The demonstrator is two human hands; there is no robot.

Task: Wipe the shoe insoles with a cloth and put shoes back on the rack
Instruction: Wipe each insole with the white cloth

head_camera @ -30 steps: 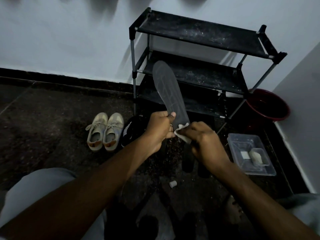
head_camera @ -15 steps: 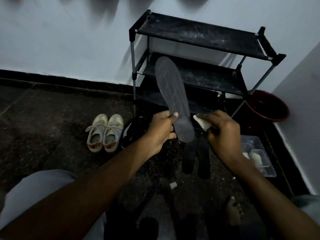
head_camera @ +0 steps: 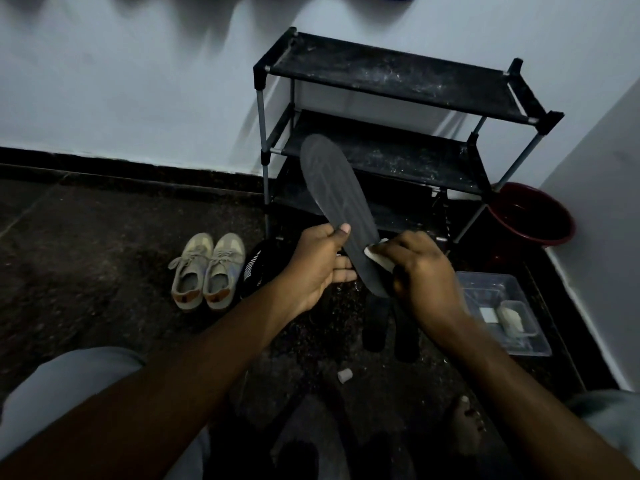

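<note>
Gripping a long dark grey insole (head_camera: 337, 188) near its heel with the left hand (head_camera: 317, 263), raised before the black three-shelf rack (head_camera: 388, 77), and pinching a small white cloth (head_camera: 375, 251) against it with the right hand (head_camera: 420, 271).

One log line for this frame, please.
step: wiping insole | left hand: holds insole | right hand: holds cloth on insole | shoes: on floor beside rack
</note>
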